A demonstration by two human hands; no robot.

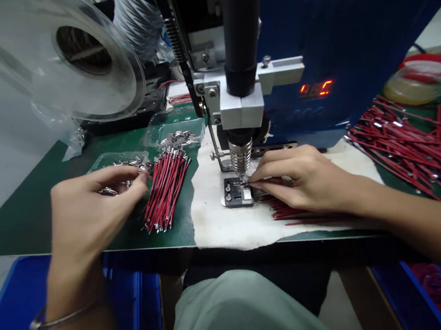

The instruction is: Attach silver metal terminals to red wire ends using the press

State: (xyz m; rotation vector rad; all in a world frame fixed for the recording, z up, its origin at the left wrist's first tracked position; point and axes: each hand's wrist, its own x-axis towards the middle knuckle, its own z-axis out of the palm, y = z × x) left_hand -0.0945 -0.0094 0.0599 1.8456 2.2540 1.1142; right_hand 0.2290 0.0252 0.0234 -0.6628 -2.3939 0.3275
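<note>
My left hand (97, 212) is over a clear plastic tray (101, 159) of small silvery metal parts (124, 165). Its thumb and forefinger are pinched together at the tray's right side; what lies between them is too small to name. My right hand (302, 179) reaches the small dark metal jig (233, 198) on the machine's base, fingertips closed at its right edge. Whatever they pinch is hidden by the fingers. Directly above the jig stands the spring-wrapped tip (242, 157) of the machine. Red and black wires (290, 211) lie on white paper beneath my right hand.
A bundle of red and black wires (167, 193) with metal ends lies left of the paper (211, 219). Behind it sits another clear tray (156, 132) of metal parts. More wires (411, 147) are heaped at right, near a red-lidded tub (415, 85). The blue machine (308, 31) rises ahead.
</note>
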